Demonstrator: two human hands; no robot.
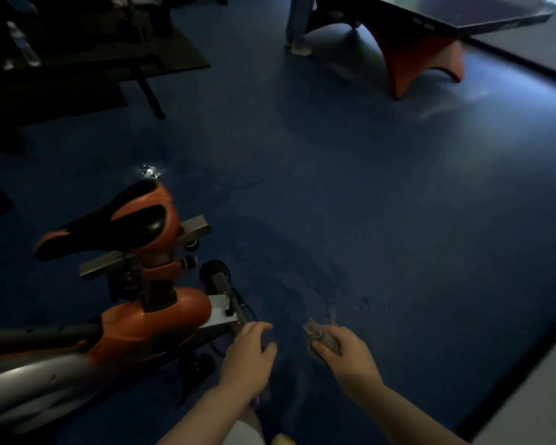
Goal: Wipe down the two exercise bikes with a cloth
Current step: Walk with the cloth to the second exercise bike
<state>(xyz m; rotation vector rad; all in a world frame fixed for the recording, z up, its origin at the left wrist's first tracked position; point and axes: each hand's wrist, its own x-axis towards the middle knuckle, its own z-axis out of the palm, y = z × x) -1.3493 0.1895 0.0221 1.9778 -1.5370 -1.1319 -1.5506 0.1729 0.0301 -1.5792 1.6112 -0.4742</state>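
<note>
An orange and black exercise bike (148, 326) fills the lower left, its black and orange saddle (109, 223) pointing left. Its rear floor bar (225, 293) runs toward me. My left hand (249, 354) hovers just past the near end of that bar, fingers curled and apart, holding nothing. To the right, my right hand (344, 351) is closed around a crumpled grey cloth (320, 335), held above the blue floor. Only one bike is clearly in view.
A table tennis table (430, 30) with orange curved legs stands at the back right, a person's legs (297, 24) beside it. Dark gym equipment (77, 59) on a black mat sits at the back left. Blue carpet (366, 203) spreads between; a grey strip (533, 396) edges it at right.
</note>
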